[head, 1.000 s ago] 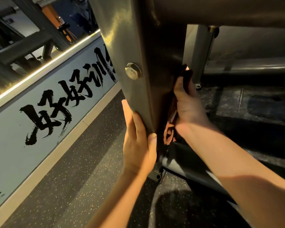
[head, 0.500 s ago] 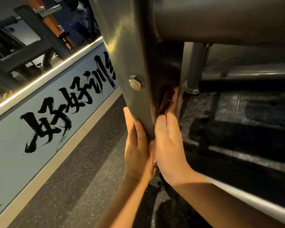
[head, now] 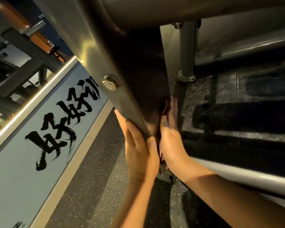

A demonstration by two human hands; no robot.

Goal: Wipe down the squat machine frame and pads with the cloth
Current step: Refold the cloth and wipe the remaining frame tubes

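While the left hand (head: 138, 150) braces flat-fingered on the left face of the squat machine frame (head: 92, 51), thumb over its edge, the cloth (head: 164, 109) sits pinned to the dark right face under the right hand (head: 171, 140), fingers straight. Risks: the cloth is mostly hidden and may slip to the floor (head: 92, 170); the right hand may catch the base bracket (head: 165, 176). The left wall banner (head: 15, 170) reads "好好训"; the rest is cut off.
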